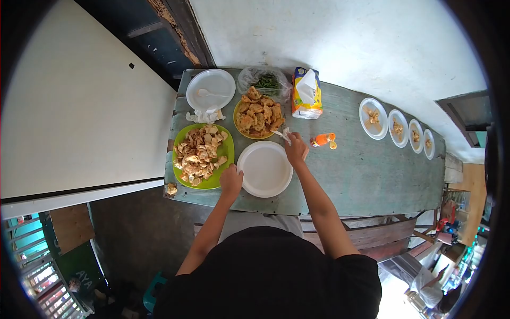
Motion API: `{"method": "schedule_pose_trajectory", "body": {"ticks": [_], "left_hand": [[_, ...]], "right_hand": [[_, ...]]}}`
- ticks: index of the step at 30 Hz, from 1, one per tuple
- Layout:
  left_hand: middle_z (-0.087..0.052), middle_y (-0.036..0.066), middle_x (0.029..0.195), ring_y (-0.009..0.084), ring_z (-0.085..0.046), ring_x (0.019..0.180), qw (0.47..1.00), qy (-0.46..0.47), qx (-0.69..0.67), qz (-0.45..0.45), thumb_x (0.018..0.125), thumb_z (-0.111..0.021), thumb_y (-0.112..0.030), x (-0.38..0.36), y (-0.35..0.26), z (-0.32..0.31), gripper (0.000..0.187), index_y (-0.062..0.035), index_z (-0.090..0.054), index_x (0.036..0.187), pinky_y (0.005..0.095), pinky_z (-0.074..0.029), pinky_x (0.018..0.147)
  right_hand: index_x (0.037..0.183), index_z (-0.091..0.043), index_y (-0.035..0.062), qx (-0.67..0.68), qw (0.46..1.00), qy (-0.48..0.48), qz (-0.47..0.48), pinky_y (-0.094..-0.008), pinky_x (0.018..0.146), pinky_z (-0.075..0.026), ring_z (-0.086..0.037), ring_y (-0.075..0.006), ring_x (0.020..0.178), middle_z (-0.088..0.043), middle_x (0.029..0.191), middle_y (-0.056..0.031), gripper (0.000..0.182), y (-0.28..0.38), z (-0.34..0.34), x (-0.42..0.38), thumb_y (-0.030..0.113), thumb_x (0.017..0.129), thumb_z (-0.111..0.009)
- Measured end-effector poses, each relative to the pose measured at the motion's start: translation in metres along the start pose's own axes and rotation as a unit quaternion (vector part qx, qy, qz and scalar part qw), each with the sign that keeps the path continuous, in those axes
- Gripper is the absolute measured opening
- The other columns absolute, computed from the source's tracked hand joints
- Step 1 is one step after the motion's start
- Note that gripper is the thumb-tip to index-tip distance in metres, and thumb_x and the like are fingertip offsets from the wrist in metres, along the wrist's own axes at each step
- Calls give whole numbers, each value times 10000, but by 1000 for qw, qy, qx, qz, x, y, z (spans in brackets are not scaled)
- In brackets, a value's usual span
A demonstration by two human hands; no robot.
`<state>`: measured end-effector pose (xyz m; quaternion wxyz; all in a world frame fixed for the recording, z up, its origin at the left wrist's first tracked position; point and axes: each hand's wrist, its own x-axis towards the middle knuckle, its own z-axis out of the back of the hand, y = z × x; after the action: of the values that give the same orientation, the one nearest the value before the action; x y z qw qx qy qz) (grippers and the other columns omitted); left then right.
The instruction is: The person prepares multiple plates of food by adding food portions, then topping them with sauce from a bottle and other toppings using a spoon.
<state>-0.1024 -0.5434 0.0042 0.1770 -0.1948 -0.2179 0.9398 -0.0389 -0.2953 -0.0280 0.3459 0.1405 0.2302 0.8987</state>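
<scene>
Between my two hands lies a bare white plate (265,169). My left hand (231,182) is closed at its left rim, right beside a green plate (229,144) piled with pale brown food pieces (199,154). What those fingers hold, if anything, is hidden. Past the white plate's upper right rim, my right hand (296,150) is closed on a crumpled white tissue (285,136). The tissue's pale tip reaches toward a yellow plate (237,126) heaped with golden fried food (258,112).
Behind are a white plate (219,80) with a white spoon (211,94), crumpled tissue (205,116), a plastic bag of greens (265,82) and a tissue pack (307,98). An orange-labelled bottle (321,140) lies right. Several portioned plates (373,119) line the wall.
</scene>
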Motion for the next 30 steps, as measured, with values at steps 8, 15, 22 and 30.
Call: {"method": "schedule_pose_trajectory", "body": {"ticks": [8, 15, 22, 30], "left_hand": [[-638, 164, 784, 353, -631, 755, 999, -48, -8, 20, 742, -671, -207, 0, -5, -2, 265, -28, -566, 908, 448, -499, 668], [-635, 159, 770, 358, -628, 741, 997, -48, -46, 29, 721, -687, -185, -2, 0, 0, 255, -31, -549, 870, 450, -492, 652], [-606, 137, 682, 347, -595, 647, 992, -105, -48, -48, 701, -711, -146, -6, 9, 2, 210, -27, -552, 768, 443, -453, 586], [-561, 120, 576, 293, -574, 502, 983, -61, -174, -23, 732, -694, -112, -8, 15, 1, 206, -9, -523, 783, 390, -444, 507]], "right_hand": [[936, -692, 105, 27, 999, -38, -6, -355, 691, -495, -634, -261, 807, -635, 974, -57, 206, 7, 12, -2, 184, 747, -673], [913, -683, 70, 109, 986, -115, -50, -340, 679, -484, -629, -263, 795, -635, 927, -82, 211, 7, 57, -86, 191, 741, -701], [844, -661, 37, 58, 972, -179, -144, -372, 657, -468, -616, -303, 771, -636, 890, -83, 235, -32, 77, -154, 238, 734, -714], [837, -653, 38, 37, 964, -195, -180, -388, 643, -462, -613, -326, 754, -633, 875, -95, 249, -42, 82, -172, 255, 732, -715]]}}
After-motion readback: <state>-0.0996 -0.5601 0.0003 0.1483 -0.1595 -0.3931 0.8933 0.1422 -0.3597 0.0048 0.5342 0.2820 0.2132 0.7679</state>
